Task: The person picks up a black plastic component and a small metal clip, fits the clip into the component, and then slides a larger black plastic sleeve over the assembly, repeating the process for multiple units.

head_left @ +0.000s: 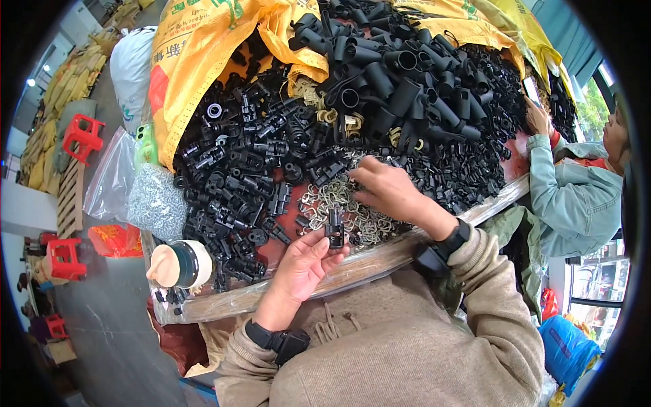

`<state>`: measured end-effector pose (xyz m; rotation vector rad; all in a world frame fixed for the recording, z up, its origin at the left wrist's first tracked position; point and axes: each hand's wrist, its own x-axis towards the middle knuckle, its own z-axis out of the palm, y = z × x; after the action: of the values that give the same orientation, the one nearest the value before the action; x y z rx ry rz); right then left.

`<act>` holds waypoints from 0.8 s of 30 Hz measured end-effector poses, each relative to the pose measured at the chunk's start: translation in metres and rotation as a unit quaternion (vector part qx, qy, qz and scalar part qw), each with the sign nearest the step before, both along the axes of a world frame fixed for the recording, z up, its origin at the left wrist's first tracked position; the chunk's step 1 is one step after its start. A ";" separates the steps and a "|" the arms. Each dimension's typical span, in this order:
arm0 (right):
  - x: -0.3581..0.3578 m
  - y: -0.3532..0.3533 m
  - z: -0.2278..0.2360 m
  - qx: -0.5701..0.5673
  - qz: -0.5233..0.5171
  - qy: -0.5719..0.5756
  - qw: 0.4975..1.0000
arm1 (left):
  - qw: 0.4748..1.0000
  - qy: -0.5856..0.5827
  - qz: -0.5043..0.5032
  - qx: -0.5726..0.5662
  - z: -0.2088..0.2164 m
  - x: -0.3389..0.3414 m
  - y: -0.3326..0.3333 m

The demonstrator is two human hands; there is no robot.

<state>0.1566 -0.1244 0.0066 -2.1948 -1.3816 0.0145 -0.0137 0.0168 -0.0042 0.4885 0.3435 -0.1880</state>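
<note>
My left hand (305, 270) is closed around a small black plastic fitting (334, 228), held upright between thumb and fingers at the table's near edge. My right hand (390, 190) hangs over a heap of small C-shaped metal clips (369, 222), thumb and fingers bent and apart, with nothing visible between them. Its fingertips are close to the boundary between the clips and the black parts; whether they touch the heap I cannot tell. A pile of black plastic assemblies (234, 159) lies to the left of the clips. Small black pieces (447, 180) spread to the right.
Large black plastic tubes (407, 85) are heaped at the back, between yellow woven sacks (203, 41). On the left stand a lidded cup (193, 263) and a bag of small silvery pieces (157, 201). At right, a co-worker in a light-blue jacket (569, 193) holds a phone (531, 89).
</note>
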 end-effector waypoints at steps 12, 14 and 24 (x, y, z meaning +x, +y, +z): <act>0.003 -0.008 0.006 0.002 -0.028 0.292 0.956 | 1.000 0.003 0.024 0.008 -0.005 -0.002 -0.001; -0.001 -0.011 0.006 0.004 -0.058 0.413 0.909 | 1.000 0.001 0.030 0.006 -0.003 -0.001 -0.001; -0.025 -0.014 0.009 0.132 -0.045 0.523 0.841 | 0.997 -0.050 0.062 0.006 -0.004 0.001 -0.005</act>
<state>0.1315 -0.1385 0.0157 -1.5501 -0.5885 0.8110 -0.0125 0.0120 -0.0077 0.4845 0.2759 -0.0409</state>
